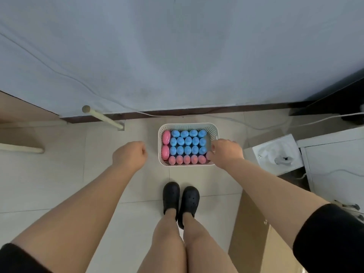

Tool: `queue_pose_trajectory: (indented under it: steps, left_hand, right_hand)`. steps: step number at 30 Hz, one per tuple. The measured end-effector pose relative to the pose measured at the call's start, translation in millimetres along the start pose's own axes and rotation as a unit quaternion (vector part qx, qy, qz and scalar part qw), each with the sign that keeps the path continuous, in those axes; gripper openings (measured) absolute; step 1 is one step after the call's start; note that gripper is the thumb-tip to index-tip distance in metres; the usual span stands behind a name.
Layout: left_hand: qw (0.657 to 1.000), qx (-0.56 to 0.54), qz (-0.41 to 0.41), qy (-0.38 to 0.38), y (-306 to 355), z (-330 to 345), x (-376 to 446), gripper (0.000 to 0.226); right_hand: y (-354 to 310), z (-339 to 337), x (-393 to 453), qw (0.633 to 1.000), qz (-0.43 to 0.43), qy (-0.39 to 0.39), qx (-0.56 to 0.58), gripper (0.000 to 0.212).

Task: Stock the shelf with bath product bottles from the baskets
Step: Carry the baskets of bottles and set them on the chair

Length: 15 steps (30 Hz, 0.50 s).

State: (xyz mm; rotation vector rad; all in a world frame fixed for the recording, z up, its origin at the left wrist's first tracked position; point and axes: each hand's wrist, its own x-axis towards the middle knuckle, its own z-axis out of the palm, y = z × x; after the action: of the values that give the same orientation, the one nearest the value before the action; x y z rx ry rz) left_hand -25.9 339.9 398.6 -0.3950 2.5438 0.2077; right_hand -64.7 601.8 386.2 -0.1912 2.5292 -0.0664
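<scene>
Standing position: the person stands on a tiled floor (59,174), two black clogs (180,201) side by side, toes pointing at the basket.
Basket (188,126): one white slotted basket on the floor, just ahead of the clogs, near a white wall (177,56).
Blue bottles (188,145): fourteen blue caps counted, upright, in three rows (four in the far row, five in each of the next two).
Pink bottles, large (166,144): two, along the basket's left wall, one behind the other.
Pink bottles, small (186,159): five caps plainly visible in the near row; a sixth may sit under the right hand (cannot tell).
Left hand (130,154): fingers curled into a loose fist, holding nothing, hovering to the left of the basket and apart from it.
Right hand (226,152): over the basket's right wall and near right corner, fingers bent downward; whether it grips the rim or a bottle cannot be told, since the fingertips are hidden.
Bottles relative to hands: all lie in the basket, between the two hands, closer to the right one.
Surroundings: one cream pole (102,117) leaning at left; one cardboard box (256,233) at lower right; one white cabinet (334,154) at right.
</scene>
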Motion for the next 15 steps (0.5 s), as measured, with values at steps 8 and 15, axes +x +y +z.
queue_pose_trajectory:
  steps: [8, 15]
  left_hand:
    - [0.991, -0.129, -0.014, -0.030, 12, 126, 121, 0.022]
    - [0.973, -0.223, -0.061, -0.026, 20, 246, 226, 0.033]
  right_hand:
    - [41, 111, 121, 0.979, 0.100, -0.070, 0.165, 0.017]
    - [72, 227, 222, 0.935, 0.198, -0.021, 0.294, 0.027]
